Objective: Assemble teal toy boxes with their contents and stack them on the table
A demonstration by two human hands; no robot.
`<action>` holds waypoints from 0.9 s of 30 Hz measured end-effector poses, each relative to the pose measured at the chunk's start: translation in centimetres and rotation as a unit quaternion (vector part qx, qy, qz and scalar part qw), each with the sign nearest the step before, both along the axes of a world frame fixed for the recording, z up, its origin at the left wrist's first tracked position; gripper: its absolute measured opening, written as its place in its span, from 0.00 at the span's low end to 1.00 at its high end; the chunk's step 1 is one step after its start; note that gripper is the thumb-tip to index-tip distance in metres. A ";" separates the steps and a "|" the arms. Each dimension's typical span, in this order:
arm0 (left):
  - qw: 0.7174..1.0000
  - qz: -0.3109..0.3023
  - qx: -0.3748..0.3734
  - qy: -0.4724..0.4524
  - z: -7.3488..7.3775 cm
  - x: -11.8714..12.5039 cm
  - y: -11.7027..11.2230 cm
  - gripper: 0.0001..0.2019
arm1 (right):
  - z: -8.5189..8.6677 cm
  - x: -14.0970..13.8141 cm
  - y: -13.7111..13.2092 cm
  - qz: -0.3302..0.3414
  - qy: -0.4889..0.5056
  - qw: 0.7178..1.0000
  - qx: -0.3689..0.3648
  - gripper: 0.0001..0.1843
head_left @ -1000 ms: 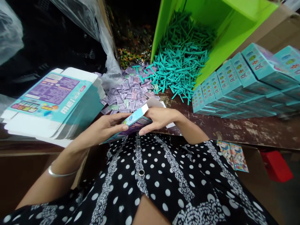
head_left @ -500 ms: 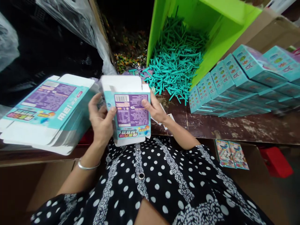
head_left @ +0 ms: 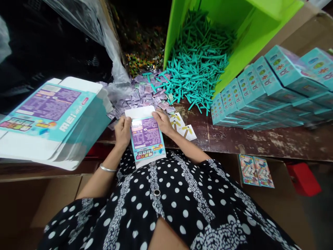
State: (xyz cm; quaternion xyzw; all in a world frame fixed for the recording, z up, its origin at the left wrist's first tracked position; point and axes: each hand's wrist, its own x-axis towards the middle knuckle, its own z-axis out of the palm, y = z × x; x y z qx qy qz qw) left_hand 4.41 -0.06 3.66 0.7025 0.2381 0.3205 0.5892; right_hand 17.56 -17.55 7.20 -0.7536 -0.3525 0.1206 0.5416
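A teal and purple printed carton [head_left: 146, 135] with a white end flap is held close against my body, its far end away from me. My left hand [head_left: 123, 131] grips its upper left edge, fingers closed. At the upper right edge my right hand [head_left: 163, 122] pinches the carton near the white flap. To the left lies a thick stack of flat, matching cartons [head_left: 49, 107]. Beyond the held carton, small purple sachets [head_left: 140, 91] are heaped on the table. White cards with yellow pickaxe pictures [head_left: 183, 127] lie just right of my right hand.
A lime green bin [head_left: 241, 52] on its side spills teal plastic sticks [head_left: 195, 76]. Rows of filled-out teal boxes [head_left: 262, 86] stand at right on the brown table [head_left: 229, 140]. Lower right, two printed boxes [head_left: 256, 171] sit by a red object [head_left: 304, 178]. Plastic-lined black material [head_left: 52, 45] fills the upper left.
Both hands have drawn the carton lower and shifted their grip to its far corners. The purple sachets and the picture cards now show more fully.
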 end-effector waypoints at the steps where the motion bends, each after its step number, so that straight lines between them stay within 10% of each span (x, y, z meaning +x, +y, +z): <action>1: 1.000 0.024 -0.001 -0.013 -0.1 -0.1 -0.1 0.30 | -0.2 -0.2 0.1 -0.019 0.014 0.999 0.025 0.33; 5: 0.998 0.040 -0.033 -0.045 0.9 -0.6 0.4 0.34 | 0.2 -1.1 0.3 -0.064 0.074 0.990 0.102 0.32; 15: 0.981 -0.148 -0.098 0.073 6.0 -3.0 2.8 0.24 | 4.2 1.5 0.2 0.204 0.072 0.975 -0.048 0.21; 22: 0.998 -0.028 -0.045 0.046 5.8 -2.4 1.7 0.18 | 5.5 3.2 1.0 0.225 0.057 0.966 -0.110 0.28; 27: 0.987 -0.156 -0.036 0.010 5.4 -4.3 2.3 0.19 | 5.2 1.8 -0.9 0.268 0.026 0.958 -0.099 0.33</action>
